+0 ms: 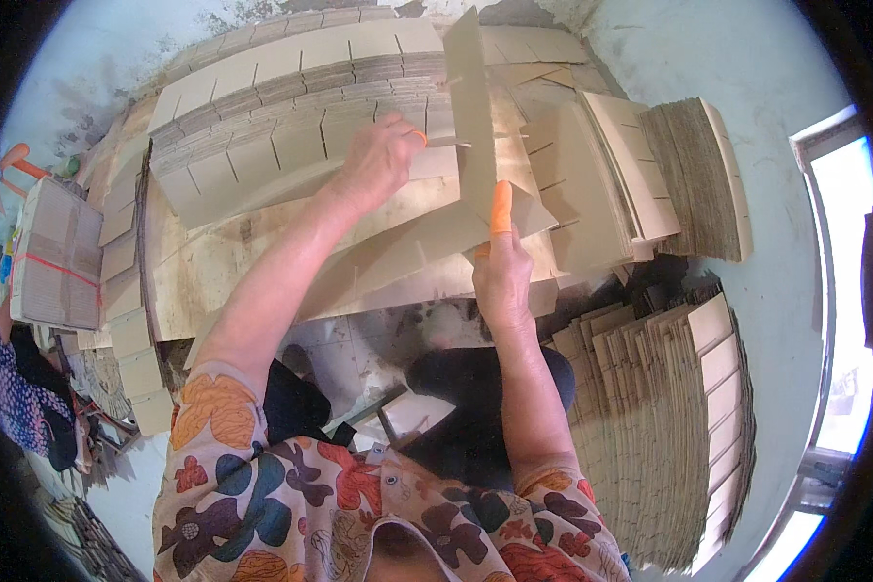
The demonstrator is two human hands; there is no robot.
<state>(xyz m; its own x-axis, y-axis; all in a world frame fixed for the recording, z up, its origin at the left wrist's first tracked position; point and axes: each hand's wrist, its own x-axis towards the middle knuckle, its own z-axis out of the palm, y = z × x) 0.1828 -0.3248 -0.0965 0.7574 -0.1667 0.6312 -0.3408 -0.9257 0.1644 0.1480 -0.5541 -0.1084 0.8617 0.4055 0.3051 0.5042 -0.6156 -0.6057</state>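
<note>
Nearest the person, a tall stack of flat cardboard sheets point(660, 427) stands on edge at the lower right, well apart from the working area.

The right hand point(500, 276) rests on the near edge of the work. Its forefinger, wearing an orange finger cot point(501, 209), points upward and presses against a long slotted cardboard strip point(407, 257) that lies angled across the surface point(204, 281). Whether the thumb closes under the strip cannot be told, so the right grip is uncertain.

The left hand point(378, 160) reaches further in. Its fingers are curled, with a second orange cot at the fingertip, touching a slot of an upright cardboard strip point(473, 116). This upright strip stands on edge and crosses the long strip at a right angle, near the right forefinger. The left grip appears closed on the upright strip, though the contact is partly hidden.

Judged from this layout, one cross joint is being seated; the other slots of the long strip are visibly unfilled, so the divider looks to be at an early stage.

Beyond the hands, rows of slotted strips point(291, 92) lie stacked in layers against the far wall. To the right, more cut pieces point(601, 175) fan out beside a thick bundle point(694, 175). At far left sits a tied bundle point(58, 252) bound with red string.
</note>
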